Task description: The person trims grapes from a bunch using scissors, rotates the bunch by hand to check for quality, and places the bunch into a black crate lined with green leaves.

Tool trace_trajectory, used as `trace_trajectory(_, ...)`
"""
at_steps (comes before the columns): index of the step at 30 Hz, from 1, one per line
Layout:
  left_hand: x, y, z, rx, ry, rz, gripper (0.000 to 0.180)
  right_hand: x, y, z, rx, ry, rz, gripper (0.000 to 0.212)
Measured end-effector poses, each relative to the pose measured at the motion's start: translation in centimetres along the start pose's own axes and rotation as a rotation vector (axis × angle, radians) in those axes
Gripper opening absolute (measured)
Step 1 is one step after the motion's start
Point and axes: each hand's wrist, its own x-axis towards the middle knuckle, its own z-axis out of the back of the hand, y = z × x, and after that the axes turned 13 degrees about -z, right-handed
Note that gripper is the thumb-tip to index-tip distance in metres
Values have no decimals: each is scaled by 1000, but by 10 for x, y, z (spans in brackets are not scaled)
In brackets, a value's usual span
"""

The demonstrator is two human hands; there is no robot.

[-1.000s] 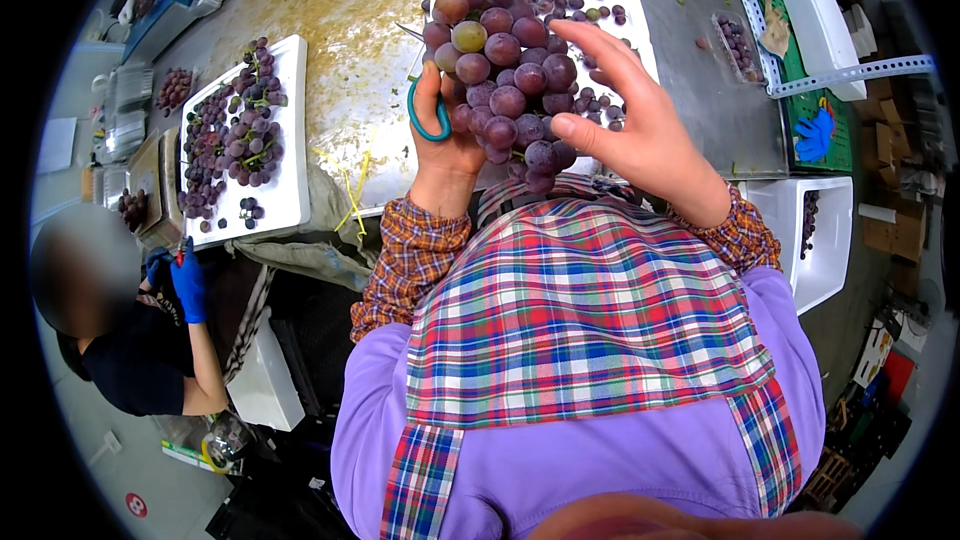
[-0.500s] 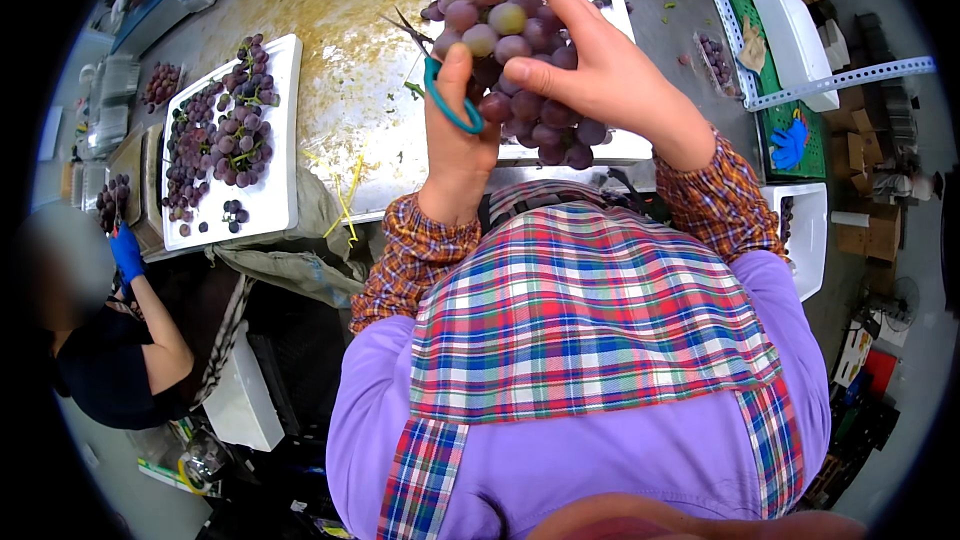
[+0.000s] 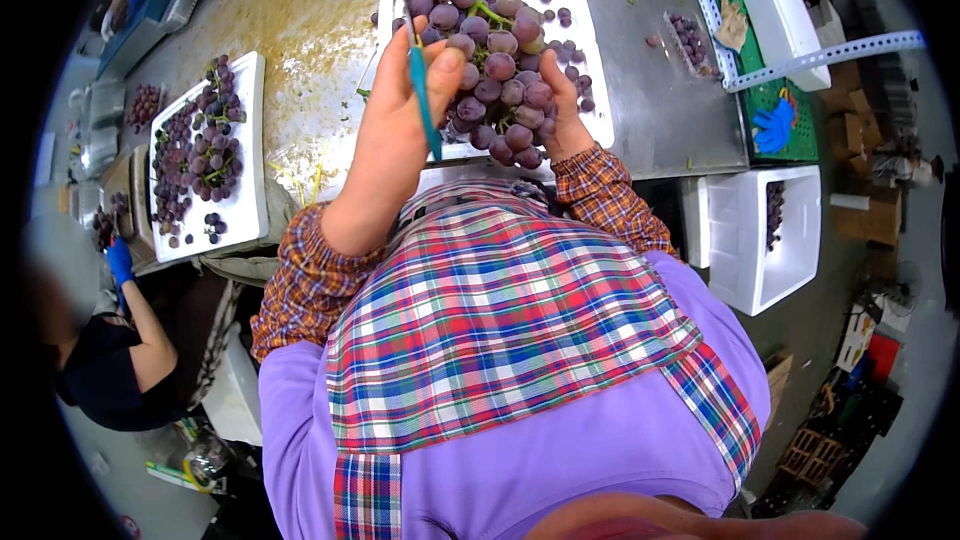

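A large bunch of purple grapes [image 3: 505,68] with a green stem showing is held up over a white foam tray [image 3: 599,130]. At its right side, my right hand [image 3: 568,118] supports it, thumb against the grapes; its other fingers are mostly hidden behind the fruit. My left hand [image 3: 388,140] is closed on teal-handled scissors [image 3: 419,90], whose narrow blades point away from me beside the bunch's left edge. Loose grapes [image 3: 568,50] and small clusters lie on the tray behind the bunch.
Another white tray [image 3: 252,130] with grape bunches stands at left, near a co-worker's blue-gloved hand [image 3: 119,260]. To the right are a clear box of grapes [image 3: 690,44], a perforated metal bar [image 3: 825,60], blue gloves [image 3: 775,127] and a white foam box [image 3: 764,240].
The bunch has been turned, so its green stem now shows. My right hand has gone from the top of the bunch to its lower right side. The scissors now stand more upright.
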Motion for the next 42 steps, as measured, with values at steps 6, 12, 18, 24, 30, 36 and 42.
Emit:
trace_trajectory(6, -4, -5, 12, -163, 65, 114, 60, 4, -12, 15, 448, 414, -120, 68)
trace_trajectory(12, -6, -9, 9, -331, 52, 86, 63, -8, -5, 8, 538, 407, -125, 63)
trace_trajectory(18, -14, -7, 11, -281, 45, 49, 63, -15, -1, 1, 511, 371, -118, 64)
trace_trajectory(24, -28, -7, 22, -70, 134, 83, 57, -22, 5, -8, 495, 348, -124, 66)
trace_trajectory(30, -34, -8, 19, 86, 213, 106, 49, -31, 12, -18, 484, 341, -136, 67)
trace_trajectory(36, -31, -20, 23, -69, 343, 272, 42, -41, 17, -27, 474, 347, -147, 68)
trace_trajectory(42, -28, -23, 27, -84, 345, 269, 41, -46, 18, -33, 471, 354, -164, 70)
